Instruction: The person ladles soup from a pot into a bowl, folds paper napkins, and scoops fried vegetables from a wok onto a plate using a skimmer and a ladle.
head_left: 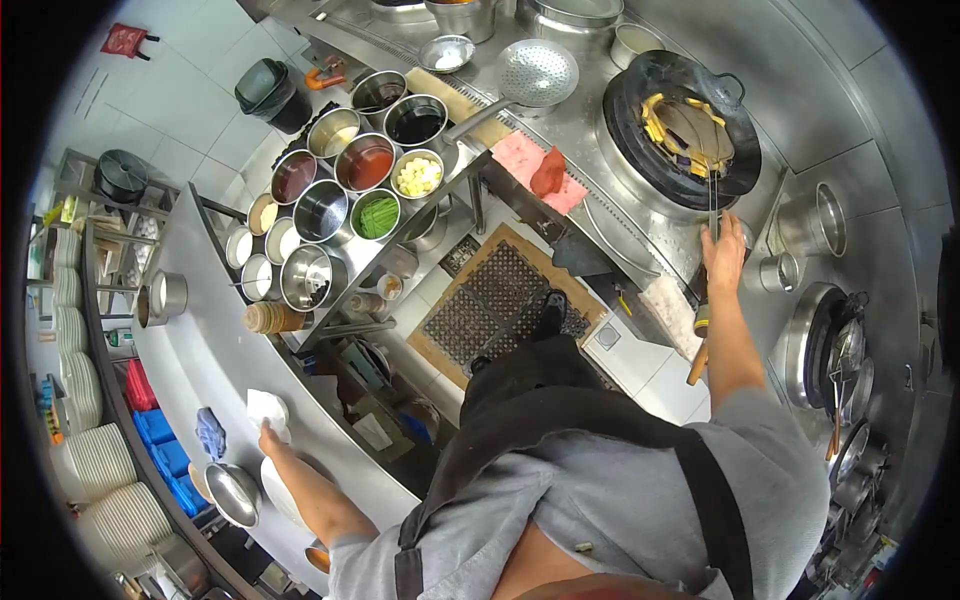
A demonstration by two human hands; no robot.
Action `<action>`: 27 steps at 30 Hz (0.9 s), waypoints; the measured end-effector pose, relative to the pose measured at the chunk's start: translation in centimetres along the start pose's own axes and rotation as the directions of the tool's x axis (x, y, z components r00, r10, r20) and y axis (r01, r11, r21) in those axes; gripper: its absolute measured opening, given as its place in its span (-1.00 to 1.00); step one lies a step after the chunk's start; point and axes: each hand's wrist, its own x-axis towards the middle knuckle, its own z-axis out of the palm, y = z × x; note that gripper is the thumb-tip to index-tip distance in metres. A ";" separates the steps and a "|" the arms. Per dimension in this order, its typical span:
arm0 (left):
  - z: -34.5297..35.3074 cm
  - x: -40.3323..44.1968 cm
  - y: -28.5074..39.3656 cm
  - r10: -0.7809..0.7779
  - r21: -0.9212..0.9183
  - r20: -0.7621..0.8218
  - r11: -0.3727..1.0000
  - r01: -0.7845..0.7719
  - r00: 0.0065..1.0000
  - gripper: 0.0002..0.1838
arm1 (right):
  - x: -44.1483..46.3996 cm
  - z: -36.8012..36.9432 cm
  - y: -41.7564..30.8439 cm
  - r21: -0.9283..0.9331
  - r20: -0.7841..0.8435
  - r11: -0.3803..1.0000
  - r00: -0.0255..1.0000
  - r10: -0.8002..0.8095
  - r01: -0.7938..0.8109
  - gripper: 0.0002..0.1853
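My right hand [724, 255] is closed round the handle of a long metal utensil [713, 200], whose far end reaches into the black wok [742, 150]. Yellow and dark purple pieces [655, 125] lie in a ring in the wok, around brownish liquid. On the left, over the steel counter [215, 350], my left hand [270, 436] has its fingers at a white cloth or paper [267, 408]; they look pressed together on it. Just below that hand is a white plate [280, 490], partly hidden by my forearm.
Steel pots of sauces [365, 162], chopped greens [379, 216] and pale cubes [418, 176] stand between the counters. A perforated ladle [540, 74] lies near the stove. Beside the plate sit a steel bowl [232, 494] and a blue cloth [210, 433]. Stacked plates [105, 465] fill the left shelves.
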 end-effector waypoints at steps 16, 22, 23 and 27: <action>3.7 -10.6 6.0 0.635 0.815 -0.495 0.576 0.063 0.593 -0.68 | 0.1 6.6 7.1 -0.324 0.420 0.943 0.883 0.210 -0.070 -0.20; 5.4 -10.2 5.8 0.724 0.950 0.088 0.146 -0.277 0.684 -0.74 | 0.5 7.7 8.6 -0.443 0.446 0.896 0.867 0.222 -0.001 -0.21; 5.8 -8.8 5.8 0.541 0.983 0.069 0.108 -0.151 0.838 -0.72 | 0.5 7.8 8.6 -0.452 0.452 0.892 0.863 0.224 0.005 -0.21; 6.8 -4.9 4.8 0.279 0.996 -0.019 0.088 -0.006 0.960 -0.66 | 0.5 7.0 8.0 -0.496 0.466 0.869 0.845 0.261 0.005 -0.18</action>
